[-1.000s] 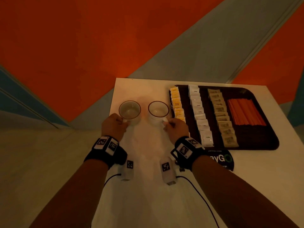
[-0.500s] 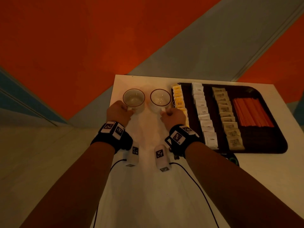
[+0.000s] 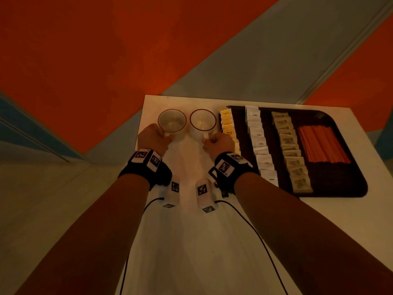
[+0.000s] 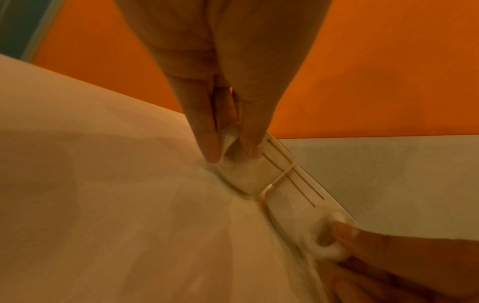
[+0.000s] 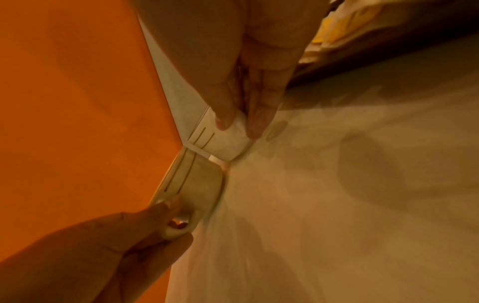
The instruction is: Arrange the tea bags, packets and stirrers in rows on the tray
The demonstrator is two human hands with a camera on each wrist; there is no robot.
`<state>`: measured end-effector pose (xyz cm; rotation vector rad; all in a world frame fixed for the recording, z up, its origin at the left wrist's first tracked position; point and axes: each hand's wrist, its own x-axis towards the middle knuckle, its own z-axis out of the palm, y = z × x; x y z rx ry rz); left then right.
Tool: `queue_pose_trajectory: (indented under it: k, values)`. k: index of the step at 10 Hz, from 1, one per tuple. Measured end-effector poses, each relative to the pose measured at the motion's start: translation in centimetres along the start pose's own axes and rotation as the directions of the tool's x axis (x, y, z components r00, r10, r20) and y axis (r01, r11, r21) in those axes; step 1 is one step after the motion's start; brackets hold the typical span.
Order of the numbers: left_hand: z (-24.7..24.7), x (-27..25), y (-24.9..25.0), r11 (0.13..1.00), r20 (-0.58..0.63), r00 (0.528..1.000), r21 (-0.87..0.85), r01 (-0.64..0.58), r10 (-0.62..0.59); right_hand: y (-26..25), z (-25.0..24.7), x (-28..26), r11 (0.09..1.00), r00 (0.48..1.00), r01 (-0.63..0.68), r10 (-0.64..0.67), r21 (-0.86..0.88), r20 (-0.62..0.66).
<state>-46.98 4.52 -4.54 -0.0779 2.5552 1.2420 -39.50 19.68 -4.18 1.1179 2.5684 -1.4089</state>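
A dark tray point(image 3: 350, 188) on the right of the white table holds a row of yellow tea bags point(image 3: 228, 124), a row of white packets point(image 3: 259, 143), a row of beige packets point(image 3: 291, 152) and a block of orange stirrers point(image 3: 323, 143). Left of the tray stand two empty white cups. My left hand point(image 3: 163, 136) pinches the handle of the left cup point(image 3: 172, 123). My right hand point(image 3: 207, 141) pinches the handle of the right cup point(image 3: 203, 122). In the wrist views the left hand's fingers point(image 4: 207, 143) and the right hand's fingers point(image 5: 225, 119) close on the handles, and both cups sit on the table.
The table point(image 3: 191, 241) is white, with its far edge just beyond the cups and its left edge beside the left cup. The floor point(image 3: 85, 50) below is orange and grey. Wrist-camera cables point(image 3: 251, 226) trail over the table near me.
Both hands have slid the two cups away from me toward the table's far edge, mostly in the first half second. The items on the tray have not moved.
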Motion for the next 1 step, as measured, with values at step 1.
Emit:
queue_pose_trajectory:
  k: [1]
  values:
    - [-0.69, -0.19, -0.77, 0.999, -0.013, 1.0, 0.029, 0.019, -0.018, 0.54, -0.63, -1.04, 1.0, 1.0, -0.012, 0.012, 0.022, -0.009]
